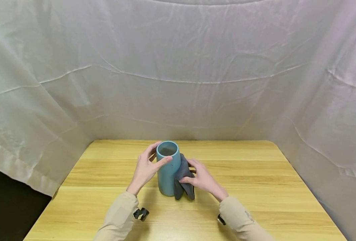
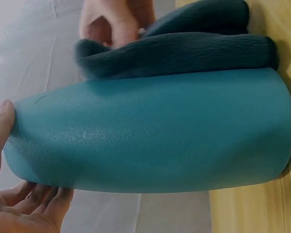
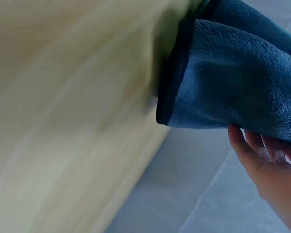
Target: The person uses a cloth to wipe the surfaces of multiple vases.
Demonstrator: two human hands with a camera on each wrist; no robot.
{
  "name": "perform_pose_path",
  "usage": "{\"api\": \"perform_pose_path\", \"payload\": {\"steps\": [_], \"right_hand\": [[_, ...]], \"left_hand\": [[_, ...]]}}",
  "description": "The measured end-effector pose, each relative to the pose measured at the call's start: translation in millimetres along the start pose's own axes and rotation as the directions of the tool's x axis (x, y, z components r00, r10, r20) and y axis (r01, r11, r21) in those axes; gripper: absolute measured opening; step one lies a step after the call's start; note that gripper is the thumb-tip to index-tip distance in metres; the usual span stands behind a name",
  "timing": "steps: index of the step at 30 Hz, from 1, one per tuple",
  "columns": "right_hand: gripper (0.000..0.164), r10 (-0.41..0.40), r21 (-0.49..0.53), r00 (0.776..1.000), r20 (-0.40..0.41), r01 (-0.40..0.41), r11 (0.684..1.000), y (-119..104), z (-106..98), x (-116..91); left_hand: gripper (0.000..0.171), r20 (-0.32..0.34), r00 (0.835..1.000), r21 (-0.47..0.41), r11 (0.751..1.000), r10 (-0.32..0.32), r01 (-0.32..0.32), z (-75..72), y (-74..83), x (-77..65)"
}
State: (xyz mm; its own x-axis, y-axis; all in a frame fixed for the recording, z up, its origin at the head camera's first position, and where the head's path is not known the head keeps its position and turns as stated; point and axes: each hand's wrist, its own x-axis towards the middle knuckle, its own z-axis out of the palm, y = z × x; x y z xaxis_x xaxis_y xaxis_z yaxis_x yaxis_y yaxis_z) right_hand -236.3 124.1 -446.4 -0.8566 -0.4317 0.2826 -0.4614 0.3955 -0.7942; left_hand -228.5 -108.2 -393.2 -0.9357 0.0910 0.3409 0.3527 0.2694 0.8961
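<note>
On the wooden table stands an upright blue vase, likely stiff, slick and breakable, best steadied near the top. Against its right side is a dark grey cloth, probably soft and light. The left hand grips the vase's top; the right hand pinches the cloth.

There is room to pass over the table beyond the right hand and left of the left hand. The cloth blocks the vase's right side; a curtain stands behind.
</note>
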Motion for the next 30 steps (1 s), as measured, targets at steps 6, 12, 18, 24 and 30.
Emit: {"api": "perform_pose_path", "payload": {"steps": [6, 12, 18, 24, 30], "right_hand": [[0.069, 0.018, 0.030, 1.000, 0.013, -0.018, 0.999, 5, 2, -2], [0.070, 0.024, 0.054, 1.000, -0.002, -0.024, 0.998, 7, 4, -3], [0.072, 0.024, 0.084, 0.998, -0.053, -0.020, 0.996, 10, 7, -5], [0.068, -0.009, 0.116, 0.991, -0.134, 0.024, 0.993, 7, 11, -5], [0.066, -0.068, 0.106, 0.972, -0.227, 0.094, 0.990, -5, 11, 2]], "left_hand": [[0.061, -0.002, 1.000, 0.000, 1.000, 0.007, -0.007, 0.0, 0.2, -0.4], [0.060, -0.002, 1.000, 0.000, 1.000, 0.010, -0.010, 0.0, -0.5, -0.4], [0.060, 0.000, 1.000, 0.000, 1.000, 0.015, -0.015, -0.2, -0.9, -0.6], [0.060, -0.002, 1.000, -0.006, 1.000, 0.023, -0.023, 0.2, -1.8, -0.5], [0.061, -0.009, 1.000, -0.013, 1.000, 0.025, -0.025, 0.7, -2.2, -0.3]]}}
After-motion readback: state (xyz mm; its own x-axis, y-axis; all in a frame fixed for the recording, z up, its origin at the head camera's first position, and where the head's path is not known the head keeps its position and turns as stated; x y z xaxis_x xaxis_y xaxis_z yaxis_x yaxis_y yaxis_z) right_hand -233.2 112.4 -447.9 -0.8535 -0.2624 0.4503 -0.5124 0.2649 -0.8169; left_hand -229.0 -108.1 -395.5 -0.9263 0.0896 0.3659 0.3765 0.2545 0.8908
